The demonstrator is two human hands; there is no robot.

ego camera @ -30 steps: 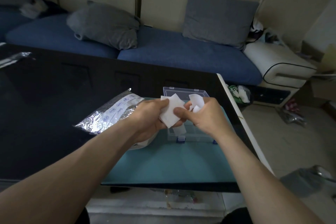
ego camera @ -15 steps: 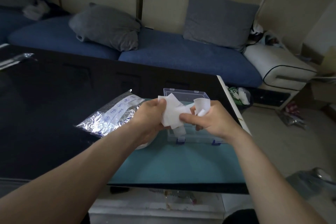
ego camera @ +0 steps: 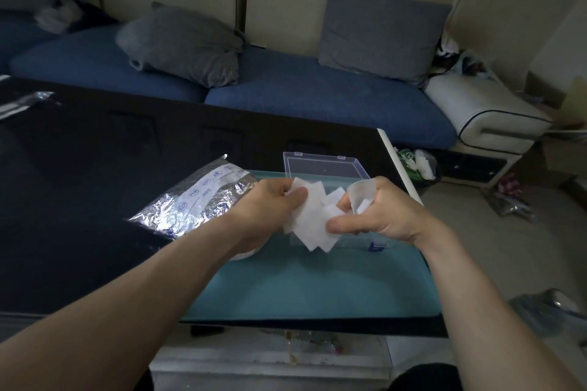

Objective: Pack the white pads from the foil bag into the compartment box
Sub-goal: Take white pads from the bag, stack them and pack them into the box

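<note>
Grip: left hand [ego camera: 270, 213] pinches a fanned stack of white pads [ego camera: 313, 222]; right hand [ego camera: 381, 216] pinches a few more, peeling them off.
Location: pads held in the air just above the compartment box [ego camera: 327, 168] — lid open, on the teal mat [ego camera: 311, 289].
Done: pads are out of the foil bag [ego camera: 193, 200].
Left: box contents hidden behind the hands — these pads, it seems, are not yet packed.

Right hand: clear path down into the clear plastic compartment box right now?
Probably yes. The right hand hovers just over the clear plastic compartment box, whose lid stands open; only the white pads it and the left hand grip hang between.
</note>
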